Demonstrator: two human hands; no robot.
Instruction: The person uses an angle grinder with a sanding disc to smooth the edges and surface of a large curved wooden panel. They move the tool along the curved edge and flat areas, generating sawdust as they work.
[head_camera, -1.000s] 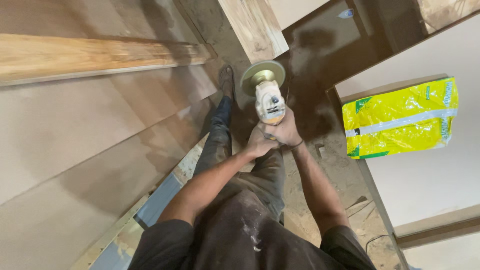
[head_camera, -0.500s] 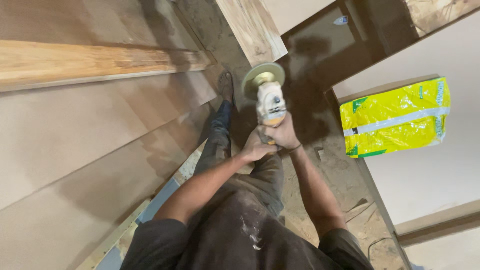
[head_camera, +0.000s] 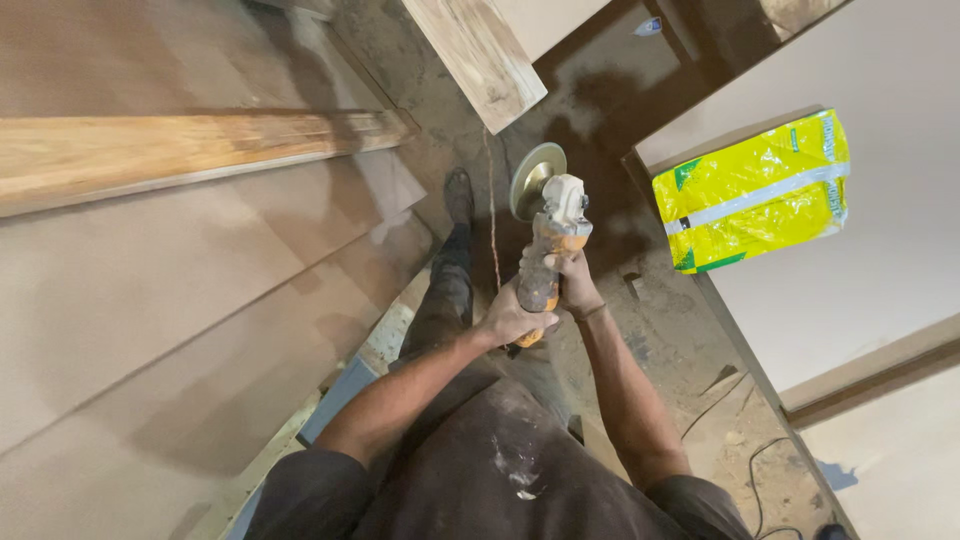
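Gripping a dusty angle grinder (head_camera: 548, 250), both hands close around its body: left hand (head_camera: 512, 318) at the rear, right hand (head_camera: 574, 283) just ahead; a yellow bag (head_camera: 755, 192) lies well apart from the grinder.

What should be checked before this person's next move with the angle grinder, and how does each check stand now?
1. Both hands on angle grinder: left hand at rear, right hand on body: ok.
2. Disc clear of the boot: ok, apart.
3. Disc spinning or stopped: cannot tell.
4. Gloves: not ok, hands bare.
5. Cable on dusty floor beside the feet: not ok.
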